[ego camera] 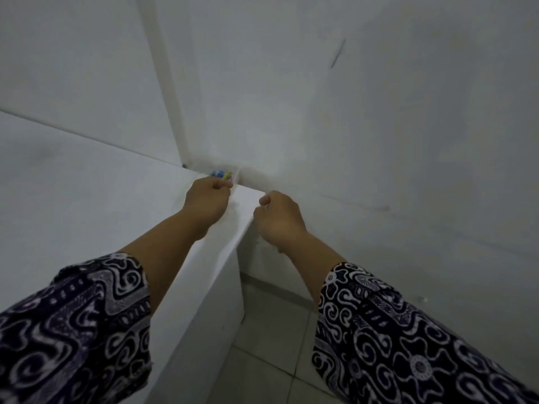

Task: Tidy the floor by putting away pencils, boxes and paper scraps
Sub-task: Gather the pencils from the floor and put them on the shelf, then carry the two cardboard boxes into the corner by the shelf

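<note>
My left hand reaches over the far corner of a white cabinet top and is closed on a small bunch of coloured pencils. Only their blue and yellow ends show past my fingers, close to the wall corner. My right hand hovers just right of the cabinet's edge with its fingers curled in; nothing shows in it. Both forearms wear dark sleeves with a white swirl pattern.
White walls meet in a corner right behind the cabinet. A pale vertical strip runs up the wall. The cabinet's side drops to a light tiled floor at the bottom middle.
</note>
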